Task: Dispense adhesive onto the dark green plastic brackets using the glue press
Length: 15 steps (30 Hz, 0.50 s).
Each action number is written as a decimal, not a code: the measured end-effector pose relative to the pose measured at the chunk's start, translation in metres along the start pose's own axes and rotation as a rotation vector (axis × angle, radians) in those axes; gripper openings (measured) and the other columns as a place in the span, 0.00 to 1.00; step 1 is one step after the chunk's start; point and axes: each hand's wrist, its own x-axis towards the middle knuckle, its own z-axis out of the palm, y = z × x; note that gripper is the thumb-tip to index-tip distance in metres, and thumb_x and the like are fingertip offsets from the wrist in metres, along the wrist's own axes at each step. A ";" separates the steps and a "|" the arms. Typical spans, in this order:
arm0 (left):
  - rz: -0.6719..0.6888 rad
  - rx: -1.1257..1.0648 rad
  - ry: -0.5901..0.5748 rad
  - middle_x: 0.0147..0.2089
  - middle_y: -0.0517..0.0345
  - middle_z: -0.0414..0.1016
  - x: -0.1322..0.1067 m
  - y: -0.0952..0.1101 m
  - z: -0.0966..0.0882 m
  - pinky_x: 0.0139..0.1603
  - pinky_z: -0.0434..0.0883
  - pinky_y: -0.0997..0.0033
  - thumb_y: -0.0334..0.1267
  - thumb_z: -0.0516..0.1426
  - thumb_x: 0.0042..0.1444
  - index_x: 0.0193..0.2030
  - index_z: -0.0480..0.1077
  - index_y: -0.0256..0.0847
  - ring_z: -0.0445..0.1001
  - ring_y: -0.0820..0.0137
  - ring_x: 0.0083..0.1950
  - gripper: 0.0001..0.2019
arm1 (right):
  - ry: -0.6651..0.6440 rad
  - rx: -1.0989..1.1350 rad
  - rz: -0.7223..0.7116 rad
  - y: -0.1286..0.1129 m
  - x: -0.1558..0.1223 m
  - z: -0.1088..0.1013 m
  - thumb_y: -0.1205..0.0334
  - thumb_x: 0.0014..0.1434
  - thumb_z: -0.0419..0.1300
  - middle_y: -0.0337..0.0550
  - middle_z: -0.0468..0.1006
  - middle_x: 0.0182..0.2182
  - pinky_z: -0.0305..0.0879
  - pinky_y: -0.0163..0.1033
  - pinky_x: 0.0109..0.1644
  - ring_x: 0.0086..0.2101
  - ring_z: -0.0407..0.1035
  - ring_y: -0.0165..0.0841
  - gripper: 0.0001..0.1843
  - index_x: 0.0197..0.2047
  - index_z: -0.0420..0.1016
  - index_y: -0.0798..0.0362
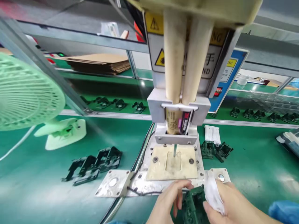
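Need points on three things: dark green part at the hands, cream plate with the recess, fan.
Dark green part (191, 206): head view, left side wall.
Cream plate (173, 164): head view, shallow recess in its middle.
Fan (29, 93): head view, grille.

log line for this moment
left hand: at green plastic part; right hand: holding white cloth or tissue, at same part; machine: beyond both hands; fan: far left
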 end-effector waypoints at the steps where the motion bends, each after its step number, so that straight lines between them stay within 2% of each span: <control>1: -0.040 -0.010 -0.001 0.29 0.60 0.71 -0.001 0.004 -0.001 0.26 0.70 0.73 0.50 0.70 0.41 0.50 0.73 0.44 0.70 0.69 0.27 0.29 | 0.001 0.044 -0.018 -0.003 -0.004 0.008 0.62 0.60 0.53 0.39 0.75 0.26 0.65 0.34 0.30 0.26 0.70 0.33 0.05 0.35 0.69 0.50; 3: -0.165 -0.049 0.008 0.27 0.62 0.68 0.000 0.010 -0.007 0.28 0.68 0.74 0.48 0.69 0.43 0.49 0.74 0.40 0.68 0.70 0.28 0.26 | 0.079 0.126 0.014 -0.007 -0.007 0.018 0.56 0.66 0.51 0.40 0.75 0.27 0.67 0.34 0.33 0.28 0.71 0.33 0.11 0.36 0.70 0.50; 6: -0.386 -0.191 -0.018 0.26 0.63 0.68 0.013 0.012 -0.026 0.29 0.66 0.74 0.48 0.68 0.47 0.46 0.75 0.36 0.66 0.73 0.27 0.23 | 0.358 0.203 0.185 -0.008 -0.014 0.023 0.45 0.66 0.54 0.37 0.71 0.22 0.65 0.34 0.28 0.23 0.66 0.32 0.19 0.30 0.70 0.49; 8: -0.478 -0.305 -0.037 0.30 0.58 0.73 0.029 0.011 -0.041 0.34 0.68 0.72 0.49 0.69 0.47 0.45 0.76 0.35 0.70 0.71 0.31 0.23 | 0.525 0.245 0.337 -0.001 -0.024 0.025 0.40 0.64 0.55 0.37 0.69 0.21 0.63 0.34 0.25 0.21 0.63 0.32 0.23 0.27 0.69 0.49; 11: -0.508 -0.366 -0.059 0.38 0.51 0.78 0.052 0.006 -0.060 0.47 0.72 0.67 0.47 0.70 0.46 0.47 0.75 0.34 0.76 0.65 0.43 0.24 | 0.643 0.304 0.518 0.022 -0.044 0.027 0.36 0.60 0.58 0.41 0.73 0.24 0.66 0.36 0.26 0.24 0.67 0.35 0.25 0.27 0.72 0.50; 15: -0.387 -0.123 -0.041 0.35 0.54 0.75 0.072 -0.012 -0.072 0.48 0.74 0.59 0.47 0.70 0.44 0.51 0.72 0.35 0.76 0.64 0.39 0.30 | 0.728 0.386 0.779 0.055 -0.066 0.025 0.31 0.48 0.65 0.44 0.75 0.26 0.66 0.38 0.22 0.25 0.68 0.38 0.30 0.32 0.75 0.52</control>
